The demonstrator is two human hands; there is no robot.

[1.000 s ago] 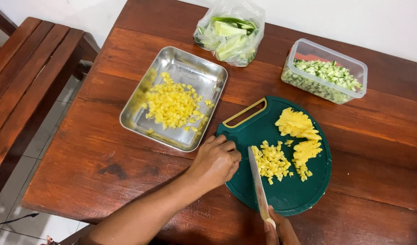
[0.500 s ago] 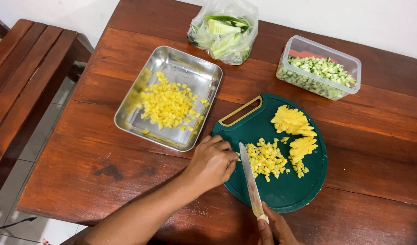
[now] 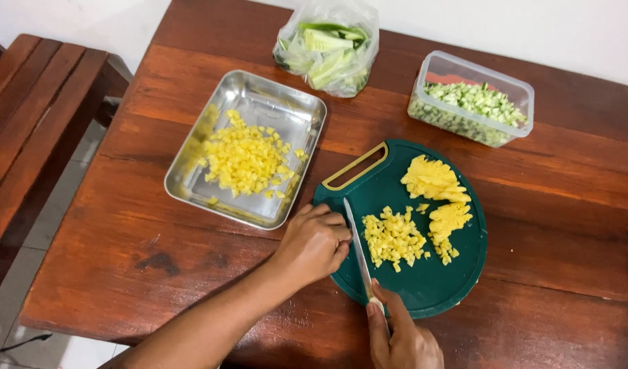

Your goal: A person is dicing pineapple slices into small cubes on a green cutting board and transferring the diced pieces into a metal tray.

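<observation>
Since a moment ago, the knife (image 3: 358,249) has slid left, off the small yellow cubes (image 3: 394,238). On the counter (image 3: 122,239), a metal tray (image 3: 191,179) holds yellow cubes, a bag (image 3: 329,44) holds green strips, and a clear box (image 3: 472,99) holds green bits. The left hand (image 3: 315,244) curls shut on the green board (image 3: 423,287). The right hand (image 3: 403,338) grips the knife, tip pointing away.

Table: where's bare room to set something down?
Free: the near-left wood of the table, bordered by the metal tray and the left hand; also the right side, past the green cutting board and below the clear container. Crowded: the gap between tray, board and bag of green pieces.
</observation>
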